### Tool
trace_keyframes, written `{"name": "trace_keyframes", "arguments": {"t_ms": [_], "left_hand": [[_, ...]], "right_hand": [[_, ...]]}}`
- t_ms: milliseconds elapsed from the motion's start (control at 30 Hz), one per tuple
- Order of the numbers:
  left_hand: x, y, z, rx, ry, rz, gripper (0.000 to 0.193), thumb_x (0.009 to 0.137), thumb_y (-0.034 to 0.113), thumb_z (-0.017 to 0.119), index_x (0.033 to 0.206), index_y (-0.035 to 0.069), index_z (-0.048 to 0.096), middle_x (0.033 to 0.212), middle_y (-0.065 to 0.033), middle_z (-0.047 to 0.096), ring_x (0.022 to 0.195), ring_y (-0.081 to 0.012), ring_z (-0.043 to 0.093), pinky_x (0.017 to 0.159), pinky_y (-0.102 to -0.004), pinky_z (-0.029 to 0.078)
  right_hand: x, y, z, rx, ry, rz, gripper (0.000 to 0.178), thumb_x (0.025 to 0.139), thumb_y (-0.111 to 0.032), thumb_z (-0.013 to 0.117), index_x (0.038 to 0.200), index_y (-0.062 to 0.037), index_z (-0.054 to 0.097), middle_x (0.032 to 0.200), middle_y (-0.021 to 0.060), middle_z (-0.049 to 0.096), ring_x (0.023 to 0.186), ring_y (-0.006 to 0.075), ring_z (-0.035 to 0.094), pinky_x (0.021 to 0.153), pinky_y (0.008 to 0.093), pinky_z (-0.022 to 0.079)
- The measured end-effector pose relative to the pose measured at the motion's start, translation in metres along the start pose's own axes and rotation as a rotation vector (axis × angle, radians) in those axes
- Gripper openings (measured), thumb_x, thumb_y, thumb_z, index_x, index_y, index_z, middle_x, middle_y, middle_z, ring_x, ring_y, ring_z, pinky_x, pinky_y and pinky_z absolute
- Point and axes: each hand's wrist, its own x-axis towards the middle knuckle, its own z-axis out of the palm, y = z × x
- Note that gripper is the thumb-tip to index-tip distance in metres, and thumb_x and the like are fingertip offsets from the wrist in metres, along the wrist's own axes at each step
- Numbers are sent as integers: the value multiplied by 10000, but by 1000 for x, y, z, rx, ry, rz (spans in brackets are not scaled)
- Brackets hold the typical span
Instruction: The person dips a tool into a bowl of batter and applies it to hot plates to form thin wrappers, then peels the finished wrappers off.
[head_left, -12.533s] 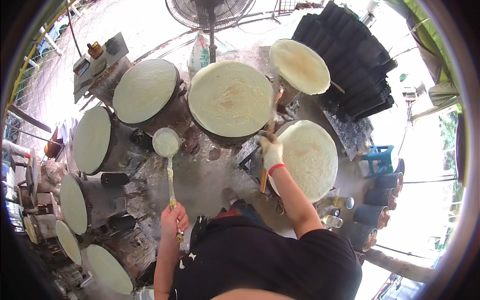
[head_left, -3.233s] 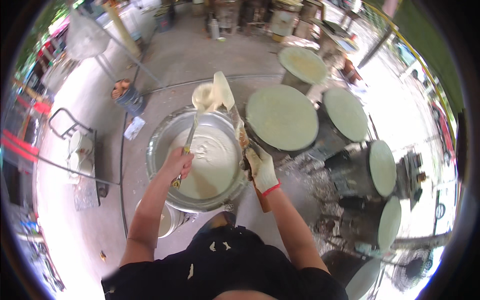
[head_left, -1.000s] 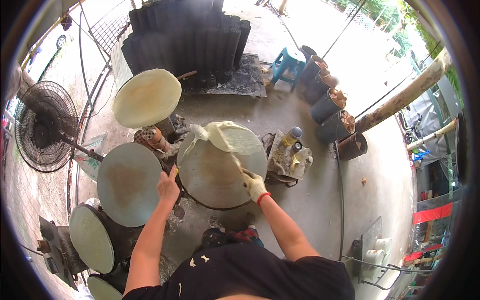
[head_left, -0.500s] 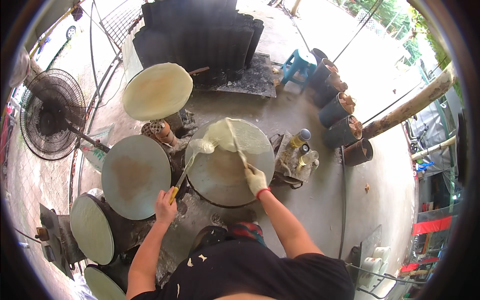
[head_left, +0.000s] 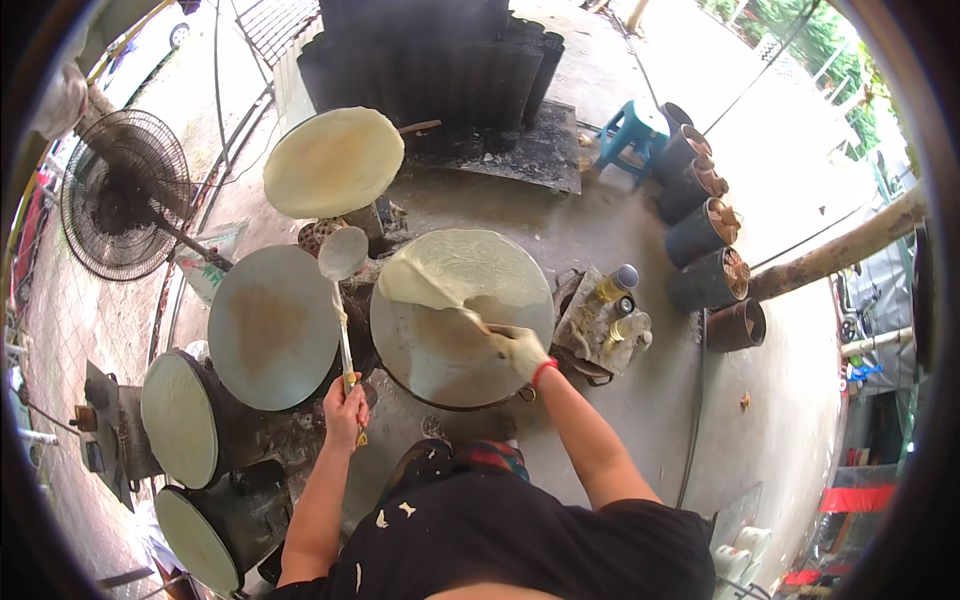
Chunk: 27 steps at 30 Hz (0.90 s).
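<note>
Left hand: bare (head_left: 345, 410), its fingers wrapped tight around the long handle of a ladle (head_left: 344, 254).
Ladle: its round bowl is up near the gap between two big round plates – not over the batter.
Right hand: in a pale glove (head_left: 522, 352) with a red band at the wrist, gripping a wooden tool (head_left: 479, 321).
Wooden tool: slants away from the glove, its far end at the edge of the batter; the shape of that end is hard to see.
Batter: a pale, wet layer (head_left: 485, 258) on the far side of the front plate (head_left: 440, 372); the near side is bare.
Left plate: bare and grey, with a brown patch (head_left: 262, 335) in the middle.
Back plate: covered by a pale round sheet (head_left: 333, 162).
Right side: jars (head_left: 617, 283) on a small stand – and farther back, a blue stool (head_left: 633, 135).
</note>
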Motion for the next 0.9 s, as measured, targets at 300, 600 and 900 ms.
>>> {"name": "trace_keyframes", "arguments": {"t_ms": [300, 600, 900], "left_hand": [[-39, -32, 27, -31, 188, -59, 150, 885, 72, 500, 1022, 21, 463, 605, -14, 430, 377, -80, 379, 346, -228, 333], [-71, -55, 58, 2, 363, -81, 139, 881, 69, 502, 1004, 14, 471, 621, -14, 444, 379, -82, 394, 337, -230, 322], [-88, -84, 70, 546, 473, -34, 229, 868, 93, 542, 1075, 22, 476, 632, -64, 513, 451, -175, 517, 427, -310, 397]], "right_hand": [[34, 24, -34, -70, -170, 58, 335, 867, -207, 592, 1159, -45, 615, 684, -32, 567, 533, 51, 451, 485, 222, 373], [57, 13, -46, -181, -406, 162, 309, 841, -256, 621, 1091, -78, 653, 655, -11, 571, 407, 65, 389, 361, 228, 286], [73, -19, -52, -245, -537, 263, 268, 789, -237, 670, 940, -15, 672, 636, -2, 558, 508, 71, 467, 420, 239, 338]]}}
